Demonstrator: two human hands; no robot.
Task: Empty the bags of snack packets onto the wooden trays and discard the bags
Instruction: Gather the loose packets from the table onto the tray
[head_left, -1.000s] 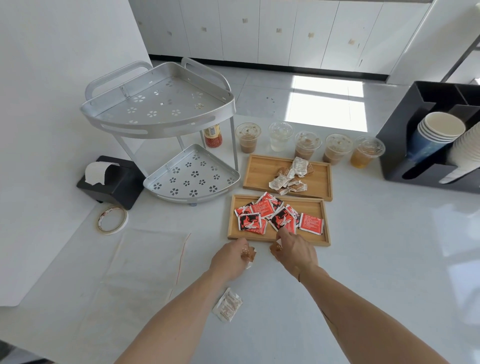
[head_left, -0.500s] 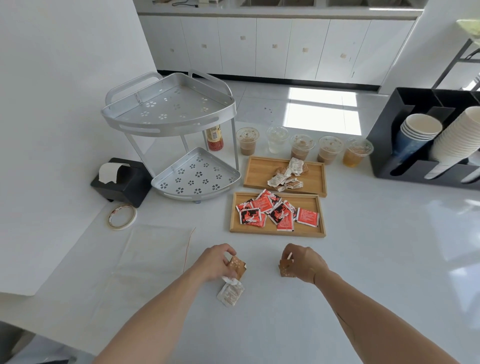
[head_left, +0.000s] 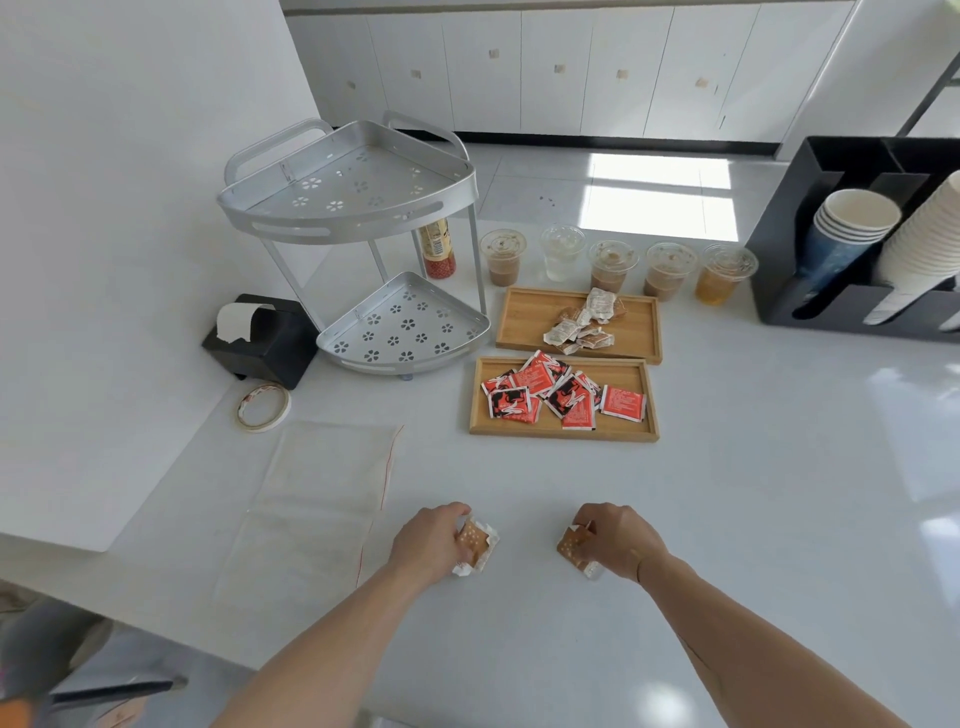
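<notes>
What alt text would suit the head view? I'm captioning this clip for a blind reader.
A person's left hand and right hand each hold a brown biscuit packet low over a white counter. Beyond them, the near wooden tray holds red packets and the far wooden tray holds brown ones, with two flat clear bags lying to the left.

My only view comes from the camera on my head, looking forward and steeply down across the white counter (head_left: 727, 519). The near wooden tray (head_left: 563, 434) sits just above mid-frame, close enough to tell its red packets apart. My forearms enter from the bottom edge, below that tray. Beyond the tray, the view reaches the white cabinets (head_left: 571, 73) along the top edge.
</notes>
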